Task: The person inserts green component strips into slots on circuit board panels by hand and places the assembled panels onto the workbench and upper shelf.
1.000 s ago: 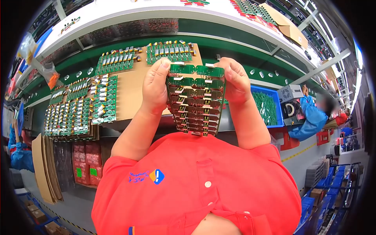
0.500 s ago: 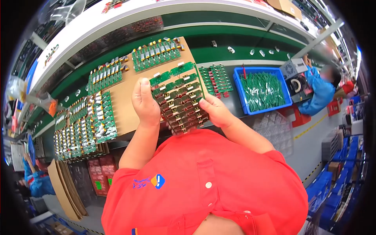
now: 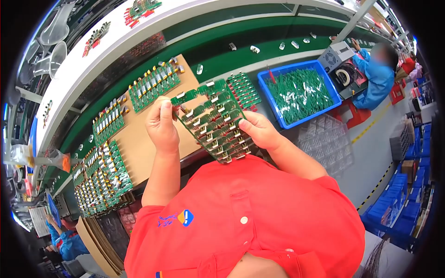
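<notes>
A green circuit board panel point(image 3: 214, 121), with rows of small pale and brass-coloured parts, is held up in front of my chest. My left hand point(image 3: 162, 127) grips its left edge, thumb on top. On the opposite side my right hand point(image 3: 259, 130) pinches the right edge, thumb over the face. The fingers beneath are mostly hidden. Behind the panel lies a cardboard sheet point(image 3: 141, 144) bearing several board panels with yellow-wrapped cylindrical parts point(image 3: 153, 85). More small green boards point(image 3: 244, 90) lie just beyond the panel's top right.
A blue bin point(image 3: 283, 124) full of green strips stands at right, near a grey machine point(image 3: 334, 56) and a co-worker in blue point(image 3: 380, 83). Filled panels point(image 3: 103, 178) crowd the left. A white shelf point(image 3: 181, 10) runs overhead. Another blue-sleeved person point(image 3: 70, 244) is at lower left.
The panel has tilted so that its face shows greener and brighter, with both hands still on its edges. My view has turned, shifting the bench and bin leftward.
</notes>
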The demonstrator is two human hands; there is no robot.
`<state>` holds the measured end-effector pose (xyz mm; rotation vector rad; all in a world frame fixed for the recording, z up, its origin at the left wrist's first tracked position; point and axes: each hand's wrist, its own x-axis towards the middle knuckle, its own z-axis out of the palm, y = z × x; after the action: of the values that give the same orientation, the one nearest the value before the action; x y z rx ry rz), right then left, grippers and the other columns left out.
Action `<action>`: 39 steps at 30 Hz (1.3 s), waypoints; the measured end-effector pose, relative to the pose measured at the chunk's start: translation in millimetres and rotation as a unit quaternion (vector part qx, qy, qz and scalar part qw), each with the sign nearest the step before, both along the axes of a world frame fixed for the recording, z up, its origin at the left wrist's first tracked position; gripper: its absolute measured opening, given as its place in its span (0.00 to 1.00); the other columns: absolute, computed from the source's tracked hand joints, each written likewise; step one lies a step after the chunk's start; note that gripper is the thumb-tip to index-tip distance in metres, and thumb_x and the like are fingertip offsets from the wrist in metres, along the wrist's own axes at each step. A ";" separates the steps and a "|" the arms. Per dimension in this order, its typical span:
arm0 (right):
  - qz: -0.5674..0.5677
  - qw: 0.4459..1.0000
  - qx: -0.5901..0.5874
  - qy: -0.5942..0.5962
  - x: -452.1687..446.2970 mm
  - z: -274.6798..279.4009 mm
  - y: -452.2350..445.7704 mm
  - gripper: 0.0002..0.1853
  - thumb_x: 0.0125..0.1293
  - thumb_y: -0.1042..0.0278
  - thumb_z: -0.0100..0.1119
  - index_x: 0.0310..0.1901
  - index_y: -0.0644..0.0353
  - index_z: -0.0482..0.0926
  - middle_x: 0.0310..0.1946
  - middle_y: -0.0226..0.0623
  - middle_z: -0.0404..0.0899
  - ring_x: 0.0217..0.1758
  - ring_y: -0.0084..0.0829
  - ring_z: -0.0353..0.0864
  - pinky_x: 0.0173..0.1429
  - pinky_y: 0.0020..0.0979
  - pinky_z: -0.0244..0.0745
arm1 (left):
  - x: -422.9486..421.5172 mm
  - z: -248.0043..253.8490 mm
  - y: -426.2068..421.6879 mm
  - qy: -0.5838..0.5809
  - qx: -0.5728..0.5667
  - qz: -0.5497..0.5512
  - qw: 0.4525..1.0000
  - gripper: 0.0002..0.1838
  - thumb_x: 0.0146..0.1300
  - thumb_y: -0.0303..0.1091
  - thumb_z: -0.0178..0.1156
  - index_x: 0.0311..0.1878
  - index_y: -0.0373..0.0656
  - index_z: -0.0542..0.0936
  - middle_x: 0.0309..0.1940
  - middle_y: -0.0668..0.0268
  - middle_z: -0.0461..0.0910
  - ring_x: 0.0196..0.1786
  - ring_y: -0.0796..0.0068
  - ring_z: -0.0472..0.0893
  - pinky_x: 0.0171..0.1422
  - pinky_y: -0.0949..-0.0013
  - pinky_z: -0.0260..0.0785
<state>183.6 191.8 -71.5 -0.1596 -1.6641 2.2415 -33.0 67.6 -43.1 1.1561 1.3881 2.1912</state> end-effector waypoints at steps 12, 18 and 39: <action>-0.047 0.995 -0.084 0.007 55.1 6.0 84.9 0.18 0.72 0.62 0.49 0.54 0.68 0.73 0.46 0.37 0.79 0.46 0.24 0.80 0.51 0.28 0.75 | 58.1 29.3 103.0 0.084 0.002 0.057 0.995 0.09 0.67 0.26 0.53 0.29 0.36 0.74 0.27 0.69 0.72 0.31 0.82 0.70 0.38 0.76 0.63; -0.059 0.990 -0.130 -0.001 62.6 1.8 117.6 0.18 0.73 0.60 0.46 0.53 0.66 0.73 0.46 0.37 0.80 0.45 0.24 0.80 0.49 0.27 0.76 | 68.5 48.9 137.1 -0.017 0.065 0.142 0.988 0.09 0.67 0.27 0.53 0.30 0.36 0.76 0.28 0.71 0.73 0.31 0.84 0.69 0.38 0.76 0.63; -0.098 0.941 -0.322 -0.025 43.5 -9.4 151.1 0.25 0.75 0.51 0.39 0.63 0.63 0.64 0.57 0.45 0.74 0.56 0.39 0.78 0.57 0.40 0.77 | 139.6 19.3 123.3 0.376 -0.177 0.141 0.899 0.09 0.53 0.28 0.65 0.39 0.41 0.80 0.43 0.58 0.78 0.46 0.59 0.77 0.52 0.62 0.67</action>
<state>227.1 342.8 -80.9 -0.5166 -0.8248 2.5458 106.6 190.9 -23.8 1.8370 2.2643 1.5589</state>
